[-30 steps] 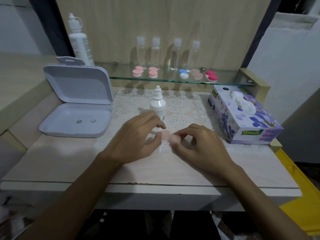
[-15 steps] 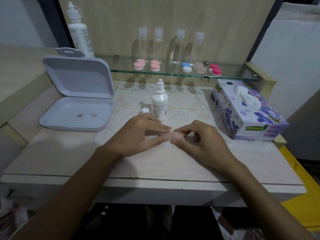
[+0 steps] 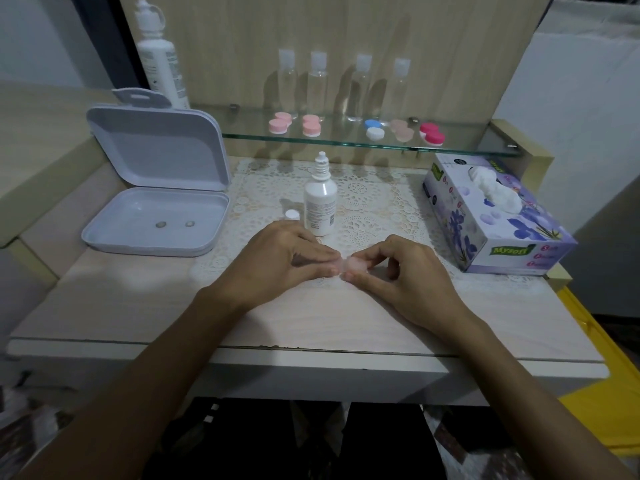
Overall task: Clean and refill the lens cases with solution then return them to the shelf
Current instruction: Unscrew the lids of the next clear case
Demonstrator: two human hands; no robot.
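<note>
Both hands on the pale pink lens case, low over the table, just in front of the open solution bottle. My left hand has fingertips curled in, pinching the left end of the case; that end is hidden under the fingers. My right hand pinches the right cap between thumb and forefinger. Can't tell whether the cap is going on or coming off, frame's too soft there.

Judgement: this is a cap-twist step. To do it well:
- keep the case level so any solution inside stays put
- left hand holds the body steady, right hand does the turning
- light torque only, small plastic thread, easy to cross
- stay clear of the bottle, it's uncapped and close; its white cap sits just left of it

The white tray with two lenses is well off to the left. The other cases sit on the glass shelf, so this one goes back there once sealed.
</note>
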